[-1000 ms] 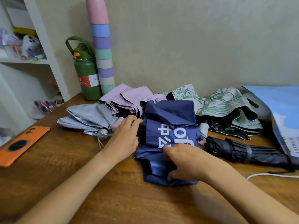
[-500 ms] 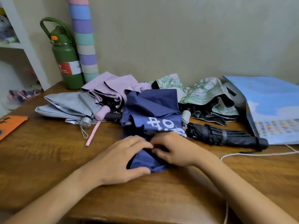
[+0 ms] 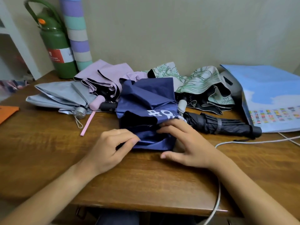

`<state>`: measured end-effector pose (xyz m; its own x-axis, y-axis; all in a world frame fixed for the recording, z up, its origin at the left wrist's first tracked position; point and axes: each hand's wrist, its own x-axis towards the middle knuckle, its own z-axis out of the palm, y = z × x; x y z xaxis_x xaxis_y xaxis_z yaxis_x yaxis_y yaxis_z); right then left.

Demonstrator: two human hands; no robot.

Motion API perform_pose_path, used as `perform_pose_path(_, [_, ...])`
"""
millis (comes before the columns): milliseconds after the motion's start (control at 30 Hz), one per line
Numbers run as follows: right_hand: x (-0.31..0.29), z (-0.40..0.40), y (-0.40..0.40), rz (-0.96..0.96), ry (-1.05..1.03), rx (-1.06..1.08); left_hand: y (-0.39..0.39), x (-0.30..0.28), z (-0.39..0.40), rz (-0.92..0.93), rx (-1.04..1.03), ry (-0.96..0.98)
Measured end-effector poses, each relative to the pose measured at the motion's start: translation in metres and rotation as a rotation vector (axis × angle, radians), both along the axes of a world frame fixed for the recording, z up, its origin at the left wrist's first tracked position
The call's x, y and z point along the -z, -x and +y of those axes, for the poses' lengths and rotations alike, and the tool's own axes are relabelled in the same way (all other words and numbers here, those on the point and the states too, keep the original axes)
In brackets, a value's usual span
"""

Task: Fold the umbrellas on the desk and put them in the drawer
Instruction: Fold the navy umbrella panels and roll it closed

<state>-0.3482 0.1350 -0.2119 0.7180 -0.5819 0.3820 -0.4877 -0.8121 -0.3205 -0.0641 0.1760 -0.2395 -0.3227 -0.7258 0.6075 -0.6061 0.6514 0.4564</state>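
Head view
Navy umbrella [image 3: 146, 101]: unfolded and crumpled at mid-desk, white lettering on the canopy, near edge bunched between both hands.
Left hand [image 3: 110, 148]: thumb and fingertips pinching the near left edge of the navy canopy, fingers curled.
Right hand [image 3: 186, 145]: fingers spread and fairly straight, fingertips pressing on the navy fabric just below the lettering, thumb flat on the desk; nothing clasped.
Desk [image 3: 146, 184]: brown wood, near edge visible at the bottom.
Grey umbrella [image 3: 61, 96]: loosely collapsed, left of the navy one, round silver handle with cord loop toward the viewer.
Lilac umbrella [image 3: 105, 78]: behind and partly over the grey one, pink handle and pink strap lying on the wood.
Floral umbrella [image 3: 199, 83]: pale green print, black lining, right rear, touching the navy canopy.
Black umbrella [image 3: 217, 124]: rolled and strapped shut, lying just right of the right hand.
Green flask [image 3: 56, 51]: upright at the back left corner, against the wall.
Striped cylinder [image 3: 78, 33]: pastel bands, just right of the flask.
Blue bag [image 3: 267, 91]: lying flat at the far right, coloured flags printed along one edge.
White cable [image 3: 253, 142]: running from the right across the desk and over the near edge.
Orange case [image 3: 8, 111]: at the left edge, partly cut off.
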Motion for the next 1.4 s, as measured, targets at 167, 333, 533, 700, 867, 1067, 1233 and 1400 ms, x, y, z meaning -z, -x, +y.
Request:
perform_pose_path(167, [0.005,0.000,0.004,-0.146,-0.012,-0.009,-0.001,-0.001,-0.005,0.103,-0.014,-0.160])
perform_pose_path(333, [0.008,-0.001,0.004,-0.164,-0.021,0.012,0.000,-0.002,-0.005,0.154,-0.110,-0.158])
perform_pose_path(533, [0.015,-0.001,0.002,-0.094,-0.042,0.036,-0.001,-0.002,-0.009,0.180,-0.226,-0.136])
perform_pose_path(700, [0.010,-0.004,0.001,-0.350,0.011,0.195,0.001,-0.008,0.000,0.373,0.096,-0.356])
perform_pose_path(867, [0.012,-0.018,-0.001,-0.387,-0.020,0.285,0.007,-0.014,0.006,0.101,0.057,-0.035])
perform_pose_path(1067, [0.016,-0.031,0.003,-0.361,-0.159,0.249,0.025,-0.025,0.006,-0.300,0.053,0.034])
perform_pose_path(1233, [0.011,-0.031,-0.001,-0.327,-0.213,0.182,0.049,-0.042,-0.030,-0.518,-0.035,0.063])
perform_pose_path(1400, [0.014,-0.026,0.008,-0.377,-0.050,0.543,0.021,-0.012,-0.091,-0.626,-0.165,-0.242])
